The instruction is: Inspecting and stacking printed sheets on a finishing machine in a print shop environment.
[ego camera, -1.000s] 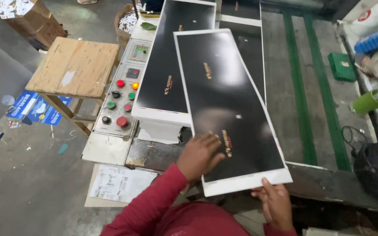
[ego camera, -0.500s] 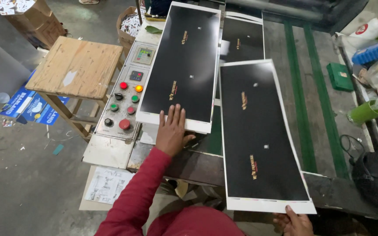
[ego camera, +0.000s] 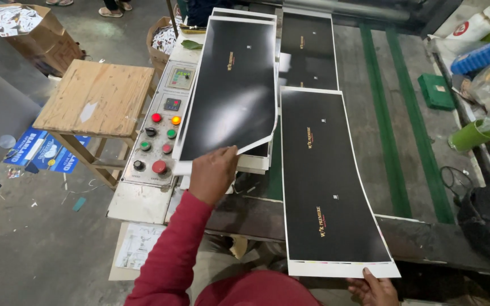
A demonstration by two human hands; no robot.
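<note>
My left hand [ego camera: 214, 173] grips the near edge of the top black printed sheet [ego camera: 231, 90] on a stack at the left, and the sheet's near right corner curls up off the stack. My right hand [ego camera: 372, 289] holds the near white edge of another long black sheet [ego camera: 327, 181], which lies flat on the machine bed [ego camera: 381, 113] to the right of the stack. Both sheets are black with white borders and small gold print. A third black sheet [ego camera: 308, 51] lies farther up the bed.
A control panel [ego camera: 157, 139] with red, green and orange buttons sits left of the stack. A wooden stool [ego camera: 94, 99] stands beside it. Cardboard boxes [ego camera: 26, 28] of scraps are at the far left. A green cup [ego camera: 472, 135], bottles and a black bag [ego camera: 489, 212] sit at the right.
The right-hand sheet has slid down and right onto the bed. My left hand moved from lying flat on the stack to gripping and lifting the top sheet's near edge.
</note>
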